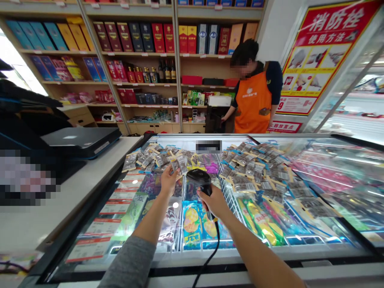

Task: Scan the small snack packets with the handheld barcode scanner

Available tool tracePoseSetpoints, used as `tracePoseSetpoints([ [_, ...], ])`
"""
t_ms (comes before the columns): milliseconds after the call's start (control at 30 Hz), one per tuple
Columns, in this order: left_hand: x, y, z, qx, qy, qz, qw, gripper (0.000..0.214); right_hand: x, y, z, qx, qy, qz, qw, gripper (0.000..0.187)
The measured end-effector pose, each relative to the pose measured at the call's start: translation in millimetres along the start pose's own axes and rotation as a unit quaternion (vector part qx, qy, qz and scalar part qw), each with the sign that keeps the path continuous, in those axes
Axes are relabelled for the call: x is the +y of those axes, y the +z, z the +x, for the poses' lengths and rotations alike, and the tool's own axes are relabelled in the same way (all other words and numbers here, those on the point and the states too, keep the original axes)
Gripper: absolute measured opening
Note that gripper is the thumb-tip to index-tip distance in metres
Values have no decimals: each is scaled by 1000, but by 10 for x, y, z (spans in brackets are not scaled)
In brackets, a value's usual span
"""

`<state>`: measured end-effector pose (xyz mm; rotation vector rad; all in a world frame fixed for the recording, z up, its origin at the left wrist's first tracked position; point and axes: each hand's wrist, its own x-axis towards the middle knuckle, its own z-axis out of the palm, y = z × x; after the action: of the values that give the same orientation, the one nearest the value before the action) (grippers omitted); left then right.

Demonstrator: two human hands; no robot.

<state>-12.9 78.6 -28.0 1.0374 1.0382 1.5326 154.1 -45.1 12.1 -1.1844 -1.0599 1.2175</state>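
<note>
My right hand (212, 202) is wrapped round the handle of a black barcode scanner (198, 177), its cable hanging toward me. The scanner's head points forward and left, close to a small clear packet (180, 163). That packet is pinched in the fingers of my left hand (170, 182), just above the freezer's glass lid. Similar packets with dark contents lie in a pile (151, 155) on the left of the glass. A second, larger pile (255, 164) spreads over the right side.
Under the glass of the chest freezer (99, 276) are wire baskets of bright ice-cream packs (192, 220). Price labels (90, 248) line its left side. A dark scale-like device (81, 140) stands on the left counter. A person in an orange apron (252, 100) stands beyond, before shelves of boxes.
</note>
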Motion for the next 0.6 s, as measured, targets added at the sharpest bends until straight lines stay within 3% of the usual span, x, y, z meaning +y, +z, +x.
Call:
tracePoseSetpoints([
  [100, 7, 30, 7, -9, 10, 51, 999, 58, -30, -191, 162, -20, 21, 173, 984, 36],
  [200, 21, 282, 62, -48, -4, 78, 996, 57, -118, -525, 319, 27, -13, 294, 955, 41],
  [333, 58, 1067, 144, -118, -16, 77, 990, 57, -226, -953, 443, 107, -82, 369, 920, 40],
  [500, 10, 2201, 199, -222, -41, 43, 973, 64, -255, -1263, 551, 138, -131, 452, 872, 36],
  [600, -83, 2618, 230, -259, 6, 97, 961, 48, -222, -1398, 619, 154, -157, 502, 836, 34],
])
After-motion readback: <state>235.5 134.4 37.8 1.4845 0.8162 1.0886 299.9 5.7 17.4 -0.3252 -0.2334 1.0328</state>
